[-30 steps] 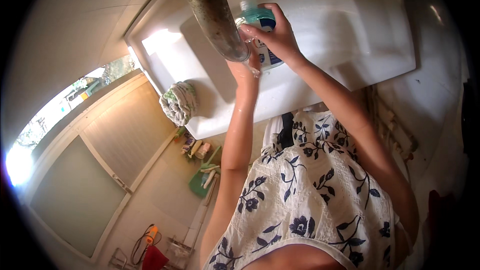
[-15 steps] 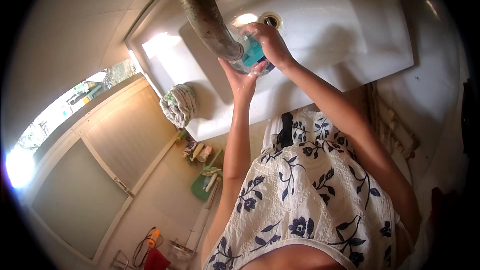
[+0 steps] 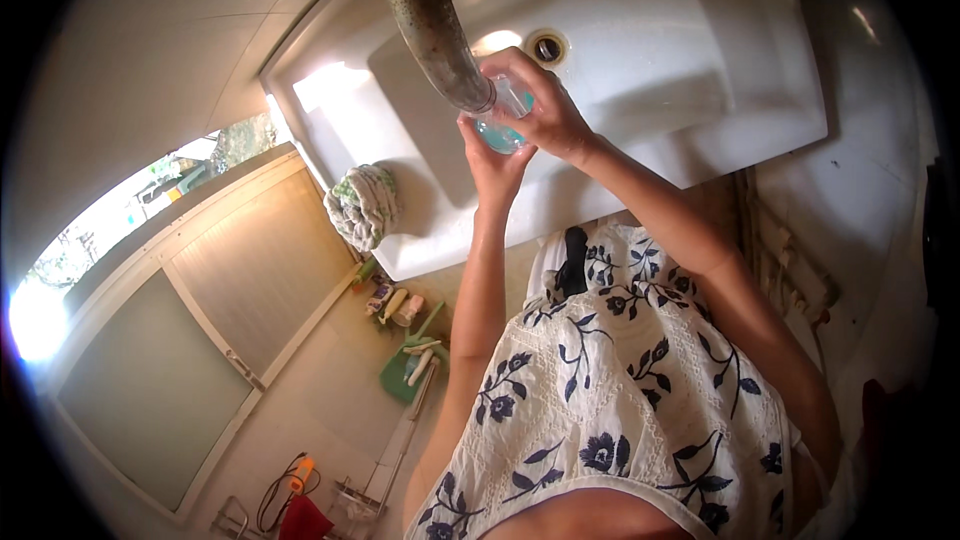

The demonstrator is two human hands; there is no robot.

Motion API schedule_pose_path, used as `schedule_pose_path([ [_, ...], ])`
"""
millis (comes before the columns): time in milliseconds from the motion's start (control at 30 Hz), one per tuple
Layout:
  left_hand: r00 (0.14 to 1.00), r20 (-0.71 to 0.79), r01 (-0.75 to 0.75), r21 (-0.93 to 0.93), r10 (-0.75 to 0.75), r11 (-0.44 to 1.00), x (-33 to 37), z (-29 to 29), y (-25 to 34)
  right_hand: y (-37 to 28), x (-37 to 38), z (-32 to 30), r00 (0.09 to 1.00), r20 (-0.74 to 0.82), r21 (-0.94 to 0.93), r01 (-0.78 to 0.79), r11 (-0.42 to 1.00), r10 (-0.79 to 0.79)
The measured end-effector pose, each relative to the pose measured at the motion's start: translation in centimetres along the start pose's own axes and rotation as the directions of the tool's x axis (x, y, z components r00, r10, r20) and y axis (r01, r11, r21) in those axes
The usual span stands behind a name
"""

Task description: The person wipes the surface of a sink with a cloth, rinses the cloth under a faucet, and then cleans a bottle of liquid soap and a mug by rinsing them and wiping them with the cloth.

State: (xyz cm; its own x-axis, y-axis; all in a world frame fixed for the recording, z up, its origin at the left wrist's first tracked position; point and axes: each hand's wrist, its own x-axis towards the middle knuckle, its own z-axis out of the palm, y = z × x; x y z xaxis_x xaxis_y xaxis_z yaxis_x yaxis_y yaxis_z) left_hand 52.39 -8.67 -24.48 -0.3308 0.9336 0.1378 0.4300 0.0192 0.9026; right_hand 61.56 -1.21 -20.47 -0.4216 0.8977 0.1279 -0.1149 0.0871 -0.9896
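Observation:
Both hands grip a clear and teal container [image 3: 507, 132] under the mouth of the worn metal faucet [image 3: 432, 25]. Water runs from the spout onto it. My left hand [image 3: 492, 162] closes round the container's near left side, thumb up beside the spout. My right hand [image 3: 545, 110] wraps over its right side, fingers curled across the top. A see-through wall and a teal part show between the hands; its exact kind is hard to make out. Below lies the white sink [image 3: 640, 50], with the drain [image 3: 547, 47] just beyond my right hand.
A rolled white and green cloth [image 3: 362, 206] rests on the sink's left rim. Farther left is a sliding window or cabinet panel [image 3: 155, 380]. On the floor below stand a green dustpan [image 3: 400, 377], several small bottles and a red object [image 3: 305, 520]. Pipes [image 3: 790, 250] run at the right.
The container has turned in my hands: its teal side faced up, and now its clear, round end shows more. My right hand has shifted slightly right and down, uncovering the drain.

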Motion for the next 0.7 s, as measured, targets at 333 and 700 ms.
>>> schedule_pose_path([
  [333, 0.997, -0.009, 0.078, -0.043, -0.078, 0.996, -0.9, -0.5, -2.4, -2.6, 0.7, 1.0, 0.991, 0.128, 0.227, -0.062, 0.972, 0.033],
  [700, 0.989, 0.145, 0.052, -0.239, -0.018, 0.970, 0.7, -1.0, 1.5, 1.2, -1.4, -1.2, 0.990, -0.129, -0.251, 0.030, 0.967, -0.064],
])
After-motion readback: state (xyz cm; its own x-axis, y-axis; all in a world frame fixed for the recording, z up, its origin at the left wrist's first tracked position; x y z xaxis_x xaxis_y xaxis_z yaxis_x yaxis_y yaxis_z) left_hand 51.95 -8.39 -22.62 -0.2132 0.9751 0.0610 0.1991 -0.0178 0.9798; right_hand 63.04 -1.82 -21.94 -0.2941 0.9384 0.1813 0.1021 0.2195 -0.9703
